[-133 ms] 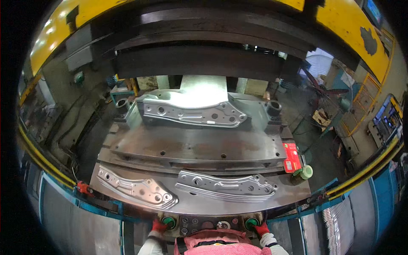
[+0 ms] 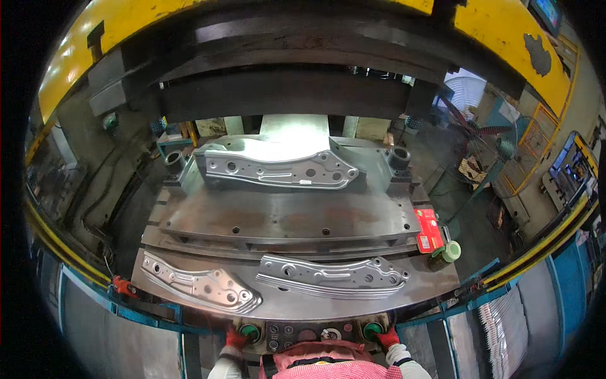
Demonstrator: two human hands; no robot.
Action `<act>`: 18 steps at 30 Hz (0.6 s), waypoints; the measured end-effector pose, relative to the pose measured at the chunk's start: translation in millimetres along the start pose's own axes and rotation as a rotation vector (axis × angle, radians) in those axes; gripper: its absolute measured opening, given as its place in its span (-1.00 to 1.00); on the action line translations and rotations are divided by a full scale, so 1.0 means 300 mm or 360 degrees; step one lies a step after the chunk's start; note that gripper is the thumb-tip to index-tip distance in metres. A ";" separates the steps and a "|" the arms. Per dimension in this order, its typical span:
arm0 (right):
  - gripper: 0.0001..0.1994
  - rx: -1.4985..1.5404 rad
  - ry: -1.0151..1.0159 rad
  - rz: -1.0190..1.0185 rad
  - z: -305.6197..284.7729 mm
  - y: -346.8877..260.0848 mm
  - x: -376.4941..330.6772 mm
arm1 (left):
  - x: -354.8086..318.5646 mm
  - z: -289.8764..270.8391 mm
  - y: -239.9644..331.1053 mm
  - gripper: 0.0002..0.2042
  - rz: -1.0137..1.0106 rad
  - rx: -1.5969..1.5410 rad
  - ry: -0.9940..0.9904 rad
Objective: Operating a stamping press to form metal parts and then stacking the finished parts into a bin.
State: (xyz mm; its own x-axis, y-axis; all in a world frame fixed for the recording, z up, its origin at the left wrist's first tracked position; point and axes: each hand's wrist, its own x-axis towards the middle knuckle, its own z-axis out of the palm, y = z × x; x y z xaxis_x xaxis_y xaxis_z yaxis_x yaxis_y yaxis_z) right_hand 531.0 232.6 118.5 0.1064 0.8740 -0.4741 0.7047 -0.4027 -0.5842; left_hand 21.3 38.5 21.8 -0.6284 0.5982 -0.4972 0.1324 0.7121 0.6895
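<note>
The left hand (image 2: 236, 339) is at the left green button (image 2: 250, 333), the right hand (image 2: 387, 338) at the right green button (image 2: 373, 331) — how open the gloved fingers are, I cannot tell. Beyond, left panel (image 2: 199, 283) and right panel (image 2: 331, 276) lie near; far panel (image 2: 281, 170) rests on the die (image 2: 284, 211). Right, a green-lidded container (image 2: 451, 251) — contents unclear — is beside a red box (image 2: 427, 230).

No lettering or number can be made out; the red box (image 2: 427, 226) bears pale patches too small to read; the control panel (image 2: 297, 329) has small, illegible markings; the screen (image 2: 546, 14) at upper right shows only blurred colour.
</note>
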 end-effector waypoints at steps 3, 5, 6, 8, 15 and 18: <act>-0.03 0.0107 0.0043 -0.0182 0.070 0.076 0.009 | -0.083 -0.079 0.056 0.24 -0.0110 0.0144 -0.0019; -0.02 0.0144 -0.0002 -0.0211 0.090 0.103 0.016 | -0.059 -0.087 -0.005 0.26 -0.0075 0.0084 -0.0010; -0.01 0.0143 -0.0063 -0.0179 0.054 0.018 -0.031 | -0.048 -0.085 -0.037 0.26 -0.0046 0.0037 0.0000; 0.01 0.0120 -0.0092 -0.0081 0.016 -0.051 -0.066 | -0.019 -0.071 -0.049 0.28 -0.0031 0.0046 -0.0029; 0.09 0.0028 0.0074 0.0007 0.061 0.032 -0.006 | -0.032 -0.084 0.013 0.34 -0.0125 0.0059 -0.0136; 0.09 -0.0052 0.0078 0.0039 0.068 0.027 0.000 | -0.021 -0.078 -0.013 0.35 -0.0111 0.0023 -0.0087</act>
State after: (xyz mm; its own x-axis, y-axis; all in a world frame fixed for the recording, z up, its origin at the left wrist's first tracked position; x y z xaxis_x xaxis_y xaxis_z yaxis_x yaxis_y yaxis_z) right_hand 522.2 223.9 100.3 0.1573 0.8766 -0.4547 0.7237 -0.4156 -0.5509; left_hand 6.9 23.6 34.5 -0.5938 0.5658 -0.5720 0.1010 0.7577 0.6447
